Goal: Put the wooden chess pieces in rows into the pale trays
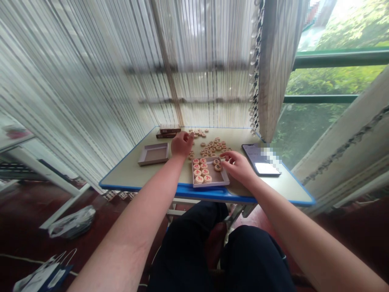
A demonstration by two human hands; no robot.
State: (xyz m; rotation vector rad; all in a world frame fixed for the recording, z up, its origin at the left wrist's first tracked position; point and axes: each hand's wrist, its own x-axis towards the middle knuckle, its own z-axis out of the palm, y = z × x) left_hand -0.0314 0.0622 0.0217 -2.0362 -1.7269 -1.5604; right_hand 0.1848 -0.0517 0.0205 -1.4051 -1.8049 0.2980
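A shallow open box (217, 177) sits at the table's front edge. Along its left side are two columns of round xiangqi pieces with red characters (205, 172), and two pieces with dark characters (217, 167) lie at its upper right. My right hand (238, 165) is at the box's right rim, fingers bent and closed; what lies between them is too small to make out. Beyond the box, my left hand (181, 144) is closed in a pinch beside the far loose pieces, its fingertips' contents unclear. Many loose xiangqi pieces (212, 148) are scattered behind the box.
An empty box lid (154, 154) lies at left on the table (127, 172), with stacked small boxes (168, 129) behind it. A phone (260, 160) lies at right. Fringe curtains (206, 81) hang behind the table. A plastic bag (73, 222) is on the floor.
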